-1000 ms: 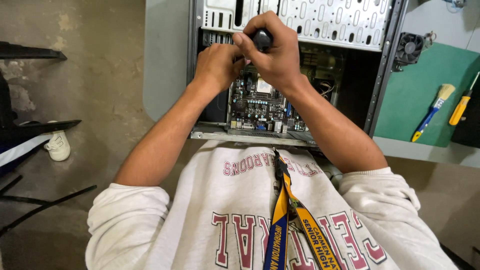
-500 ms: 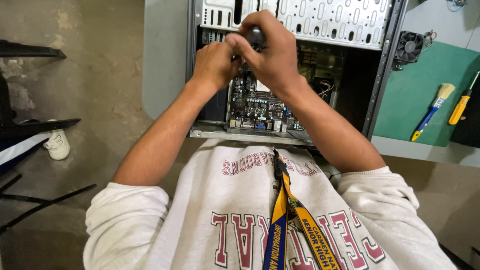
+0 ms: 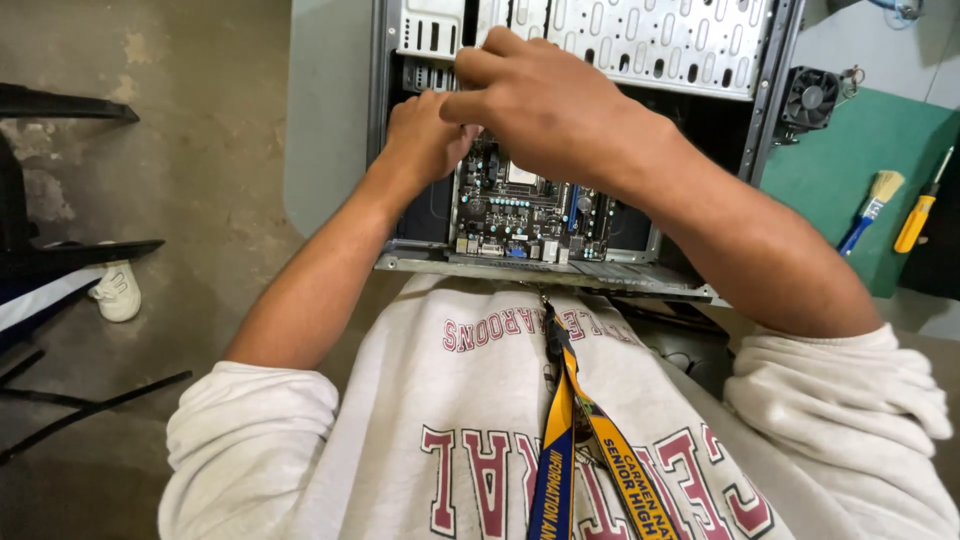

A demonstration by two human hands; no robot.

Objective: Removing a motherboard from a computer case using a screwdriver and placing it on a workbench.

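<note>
An open metal computer case [image 3: 650, 40] lies in front of me with a green motherboard [image 3: 520, 210] inside. My right hand [image 3: 540, 110] hovers over the board's upper part, its fingers curled round a tool that the hand now hides. Earlier frames show a black screwdriver handle in that grip. My left hand [image 3: 420, 140] reaches in from the left. Its fingertips are tucked under the right hand near the board's upper left corner, and what they touch is hidden.
A green mat [image 3: 840, 170] lies to the right of the case, with a small black fan [image 3: 810, 95], a blue-handled brush [image 3: 872, 205] and a yellow screwdriver [image 3: 920, 215]. A white shoe [image 3: 118, 290] and dark chair legs stand on the concrete floor at left. A blue and yellow lanyard [image 3: 570, 430] hangs on my chest.
My right hand has turned and dropped over the black handle, which no longer shows. My left hand has stayed at the board's upper left.
</note>
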